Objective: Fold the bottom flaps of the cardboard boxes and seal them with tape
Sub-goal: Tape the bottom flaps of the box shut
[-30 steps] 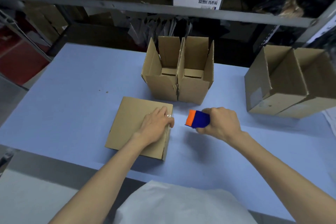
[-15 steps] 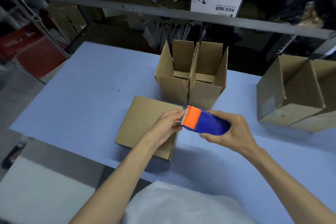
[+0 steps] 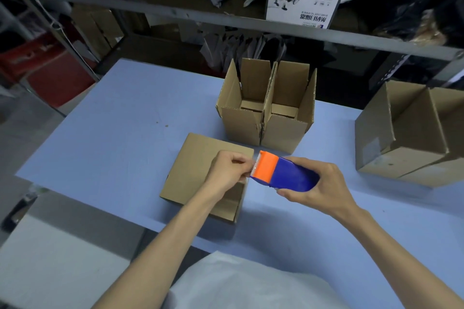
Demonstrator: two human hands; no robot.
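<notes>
Cardboard first, from my feed: one closed box (image 3: 195, 158) lies flaps-down-side-up near the middle of the near edge of the blue bench (image 3: 113, 133), and its right part is covered by the left hand (image 3: 227, 173), so I cannot see any seam or tape on it. That left hand has its fingers curled, tips pinched at the toothed orange lip of the tape dispenser (image 3: 288, 174). Whether a tape end sits between the fingertips I cannot tell, as nothing clear shows up there. The dispenser hangs above the bench just right of the box's far right corner, its blue body wrapped from below and behind by the right hand (image 3: 319, 188), thumb underneath, fingers round the rear. The roll inside is hidden. Behind the hands, toward the far edge, two open boxes (image 3: 281, 130) stand side by side, touching, top flaps up; only a strip of each floor is visible. At the bench's right edge sit larger open boxes (image 3: 406, 138), cut off by the frame, so I cannot count them surely. White cloth (image 3: 238, 283) fills the bottom of my view.
</notes>
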